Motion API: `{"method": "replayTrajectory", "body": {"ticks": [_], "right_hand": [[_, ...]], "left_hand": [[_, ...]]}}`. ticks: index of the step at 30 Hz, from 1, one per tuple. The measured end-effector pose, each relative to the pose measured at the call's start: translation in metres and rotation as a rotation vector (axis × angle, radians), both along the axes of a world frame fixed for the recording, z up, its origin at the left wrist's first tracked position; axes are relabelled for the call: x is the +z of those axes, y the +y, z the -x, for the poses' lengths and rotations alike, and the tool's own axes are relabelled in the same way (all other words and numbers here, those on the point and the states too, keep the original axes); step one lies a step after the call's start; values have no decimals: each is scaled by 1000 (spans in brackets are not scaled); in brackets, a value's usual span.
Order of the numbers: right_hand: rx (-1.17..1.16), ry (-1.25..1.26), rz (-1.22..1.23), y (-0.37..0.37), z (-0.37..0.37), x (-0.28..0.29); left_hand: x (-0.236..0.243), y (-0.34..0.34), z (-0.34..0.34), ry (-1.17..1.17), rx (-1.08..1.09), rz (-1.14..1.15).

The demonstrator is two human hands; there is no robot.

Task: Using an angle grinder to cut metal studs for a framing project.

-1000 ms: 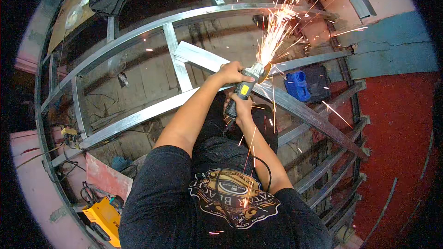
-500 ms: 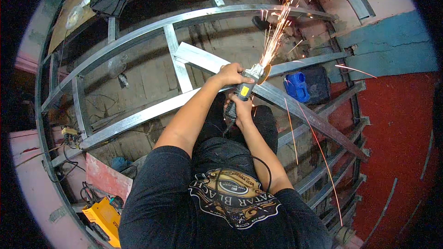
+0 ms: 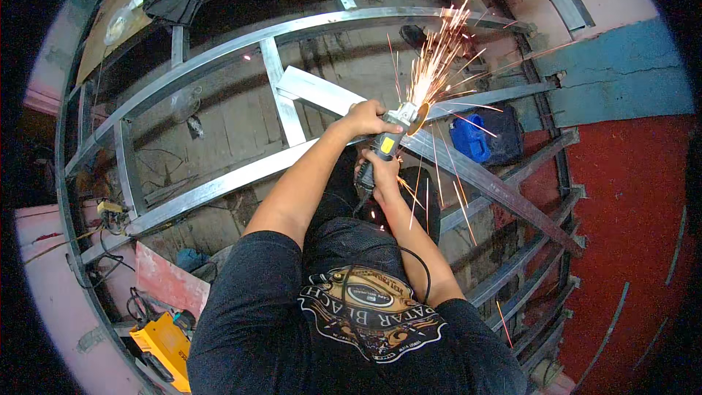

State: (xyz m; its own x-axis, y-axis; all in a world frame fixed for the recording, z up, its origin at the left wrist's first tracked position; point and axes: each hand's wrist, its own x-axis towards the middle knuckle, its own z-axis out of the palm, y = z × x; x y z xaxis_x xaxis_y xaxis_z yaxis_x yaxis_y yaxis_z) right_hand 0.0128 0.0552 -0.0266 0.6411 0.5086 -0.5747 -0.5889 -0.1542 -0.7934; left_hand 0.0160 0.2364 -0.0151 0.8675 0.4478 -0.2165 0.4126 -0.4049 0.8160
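An angle grinder [image 3: 385, 144] with a grey metal head and dark body is gripped in both my hands. My left hand [image 3: 368, 118] wraps round its front end near the head. Lower down, my right hand [image 3: 382, 172] closes on the rear of the body. The disc [image 3: 419, 120] meets a metal tube [image 3: 479, 175] that lies slantwise across the frame, and sparks [image 3: 439, 66] spray up and away from it. To the left of my left hand, the tube's bright end [image 3: 314, 89] sticks out over a crossbar. A dark cord runs from the grinder past my right arm.
Welded metal bars [image 3: 219, 186] form a frame around me, with gaps between them. A blue container [image 3: 469, 137] and a dark case [image 3: 504, 134] sit right of the grinder. At lower left stand a yellow machine [image 3: 164, 347] and a reddish board [image 3: 168, 278]. A red wall [image 3: 629, 212] rises at right.
Sparks now spread wider, with more streaks falling below the disc toward my right arm. Both hands and the grinder stay almost in the same place.
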Motion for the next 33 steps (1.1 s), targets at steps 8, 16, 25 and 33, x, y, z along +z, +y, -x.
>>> {"method": "replayTrajectory", "body": {"ticks": [8, 16, 25, 33], "right_hand": [[-2, -31, -54, 1, 5, 4], [10, -9, -23, 0, 4, 2], [2, -29, -19, -2, 5, -5], [-8, -4, -41, -2, 8, -1]], "left_hand": [[4, 2, 0, 42, -53, -3], [12, 2, 4, 67, -59, 27], [11, 2, 8, 41, -66, 73], [3, 2, 6, 19, -55, 39]]}}
